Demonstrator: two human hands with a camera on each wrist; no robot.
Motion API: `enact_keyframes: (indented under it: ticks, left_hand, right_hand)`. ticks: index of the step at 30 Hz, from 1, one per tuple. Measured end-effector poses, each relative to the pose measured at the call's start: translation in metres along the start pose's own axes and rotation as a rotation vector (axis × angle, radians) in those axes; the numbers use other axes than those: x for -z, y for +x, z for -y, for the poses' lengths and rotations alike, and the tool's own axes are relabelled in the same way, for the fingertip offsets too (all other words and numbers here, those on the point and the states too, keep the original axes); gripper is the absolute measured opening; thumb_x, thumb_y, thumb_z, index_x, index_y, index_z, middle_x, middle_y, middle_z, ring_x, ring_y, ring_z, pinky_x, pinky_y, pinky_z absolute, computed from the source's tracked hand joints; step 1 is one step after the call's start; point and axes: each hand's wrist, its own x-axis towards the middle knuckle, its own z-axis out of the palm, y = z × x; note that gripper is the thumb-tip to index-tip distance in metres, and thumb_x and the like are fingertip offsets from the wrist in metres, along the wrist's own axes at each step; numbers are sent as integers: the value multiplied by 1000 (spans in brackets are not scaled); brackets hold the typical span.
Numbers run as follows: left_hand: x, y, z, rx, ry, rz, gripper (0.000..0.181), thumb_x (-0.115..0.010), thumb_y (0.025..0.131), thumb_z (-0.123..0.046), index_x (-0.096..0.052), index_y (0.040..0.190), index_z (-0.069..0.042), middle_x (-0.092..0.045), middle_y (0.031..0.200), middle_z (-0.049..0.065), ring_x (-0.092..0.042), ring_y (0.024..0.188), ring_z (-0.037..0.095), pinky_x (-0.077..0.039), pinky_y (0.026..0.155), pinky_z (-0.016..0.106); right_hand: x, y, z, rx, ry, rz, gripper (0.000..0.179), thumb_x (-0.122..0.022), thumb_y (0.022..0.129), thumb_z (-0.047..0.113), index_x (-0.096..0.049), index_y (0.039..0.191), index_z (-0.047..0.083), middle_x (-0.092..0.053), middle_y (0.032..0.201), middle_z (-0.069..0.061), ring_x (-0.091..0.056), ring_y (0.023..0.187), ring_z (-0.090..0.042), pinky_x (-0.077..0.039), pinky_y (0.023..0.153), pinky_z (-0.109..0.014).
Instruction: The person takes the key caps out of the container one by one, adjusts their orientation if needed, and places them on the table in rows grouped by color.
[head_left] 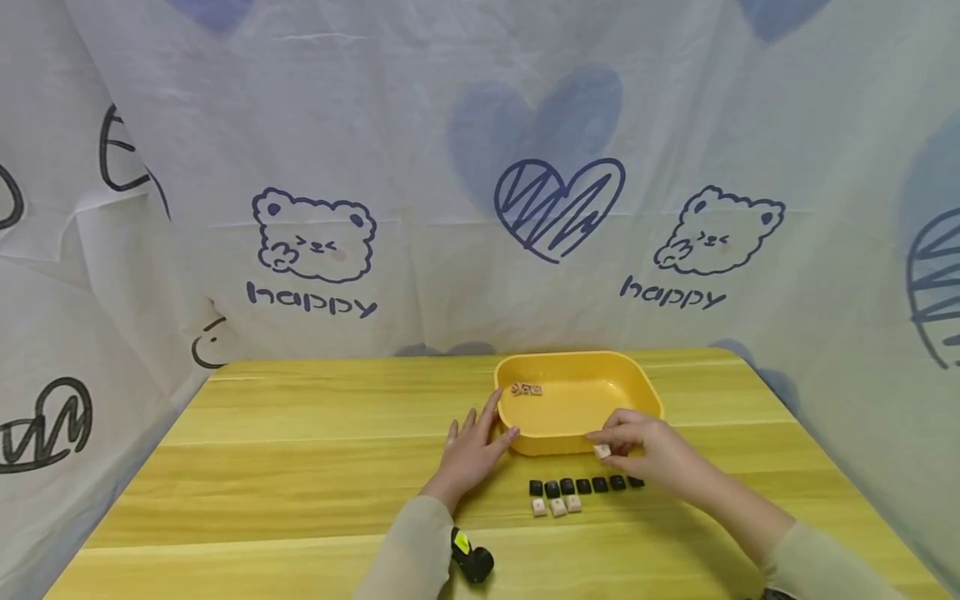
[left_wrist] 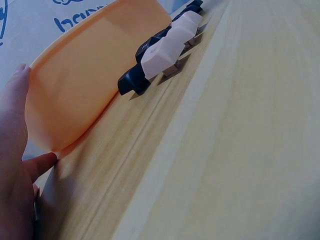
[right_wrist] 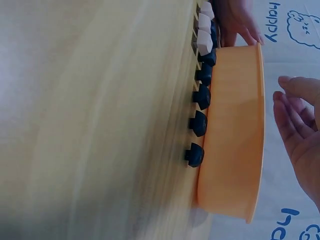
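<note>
In the head view, a yellow plastic tray (head_left: 577, 444) stands on the wooden table. My left hand (head_left: 468, 458) rests against its left end, fingers spread and thumb at the front rim. My right hand (head_left: 648, 450) is at the tray's front right, pinching a white keycap (head_left: 602, 451) between thumb and fingers. That keycap cannot be made out in the right wrist view, where the right hand (right_wrist: 300, 120) appears beyond the tray rim. Before the tray lies a row of several black keycaps (head_left: 583, 486), with three white keycaps (head_left: 557, 506) in front of its left part.
Inside the tray, a few light keycaps (head_left: 527, 389) with reddish marks sit at the back left. A black device with a yellow label (head_left: 472, 562) is at my left wrist. A printed cloth (head_left: 435, 275) hangs behind the wooden table (head_left: 300, 467).
</note>
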Motion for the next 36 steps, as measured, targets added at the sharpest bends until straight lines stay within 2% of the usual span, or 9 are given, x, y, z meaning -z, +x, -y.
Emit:
enact_keyframes:
  ticks: [3, 8, 15, 19, 25, 30, 36]
  left_hand:
    - [1, 0, -1, 1, -2, 2, 73, -43, 98, -58, -12, 158, -30, -38, 153, 3, -18, 144, 40, 2, 115, 55]
    - [2, -1, -3, 2, -6, 4, 74, -43, 98, -58, -13, 158, -29, -37, 153, 4, -17, 144, 40, 2, 115, 55]
    - [3, -2, -3, -1, -5, 9, 74, -43, 98, -59, -13, 158, -28, -37, 153, 4, -17, 144, 40, 2, 115, 55]
    - [2, -1, -2, -2, -4, 10, 75, -43, 98, -60, -12, 158, -28, -37, 153, 3, -18, 144, 40, 2, 115, 55]
    - [2, -1, -1, -7, -6, 9, 75, -42, 98, -60, -12, 158, -28, -37, 153, 3, -18, 144, 40, 2, 115, 56]
    - [2, -1, 0, -9, -5, 9, 74, -43, 98, -58, -12, 158, -28, -37, 153, 3, -18, 144, 40, 2, 115, 56]
    - [2, -1, 0, -6, 1, 8, 74, -43, 98, -59, -12, 158, -29, -37, 153, 3, -18, 144, 40, 2, 115, 55]
  right_hand:
    - [-2, -2, 0, 40, 15, 17, 26, -76, 82, 1, -73, 108, 4, -61, 90, 8, -56, 71, -5, -53, 60, -26]
    - [-7, -6, -2, 47, 8, 42, 20, -78, 82, 6, -73, 102, 7, -64, 90, 9, -54, 69, -3, -51, 56, -24]
    - [-21, -12, -6, -46, 5, 72, 20, -79, 81, 8, -73, 100, 10, -65, 86, 11, -56, 70, -3, -51, 58, -24]
    - [-26, -14, -6, -102, 2, 55, 18, -77, 82, 6, -72, 97, 15, -66, 84, 10, -56, 70, -4, -51, 58, -25]
    - [-32, -14, -9, -107, -21, 42, 15, -75, 82, 4, -72, 87, 18, -64, 78, 13, -56, 68, -3, -51, 60, -24]
    - [-34, -15, -11, -120, -20, 78, 12, -75, 82, 4, -73, 90, 14, -61, 75, 15, -55, 67, -3, -51, 59, -24]
    - [-36, -16, -10, -109, -113, 76, 10, -80, 82, 17, -75, 91, 18, -57, 78, 16, -51, 68, -3, -46, 59, -24]
